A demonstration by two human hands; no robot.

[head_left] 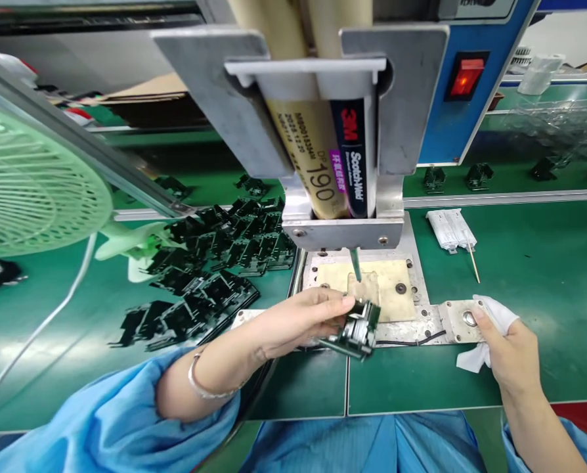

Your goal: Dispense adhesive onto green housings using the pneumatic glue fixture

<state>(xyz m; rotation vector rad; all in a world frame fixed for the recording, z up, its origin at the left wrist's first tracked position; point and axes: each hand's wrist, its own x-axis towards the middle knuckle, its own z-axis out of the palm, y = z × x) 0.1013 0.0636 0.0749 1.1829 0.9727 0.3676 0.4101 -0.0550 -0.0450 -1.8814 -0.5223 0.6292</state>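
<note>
My left hand (318, 314) is closed on a black plastic part (360, 328) with a pale metallic patch, held tilted just below the nozzle (355, 264) of a glue dispenser. My right hand (513, 348) grips a crumpled white wipe (500, 312). Its thumb rests at the edge of a round metal push button (469, 318) on a small plate. Above my left hand, a 3M Scotch-Weld DP190 adhesive cartridge (323, 157) sits in the dispenser's metal holder. Behind the held part lies a cream fixture block (394, 289), partly hidden by my hand.
Many similar black parts (224, 246) lie heaped to the left, near a green fan (37, 177). At right are white packets (451, 230) and a thin wooden stick (473, 261). A blue control box (451, 125) with a lit red switch (468, 75) stands above; more black parts sit behind.
</note>
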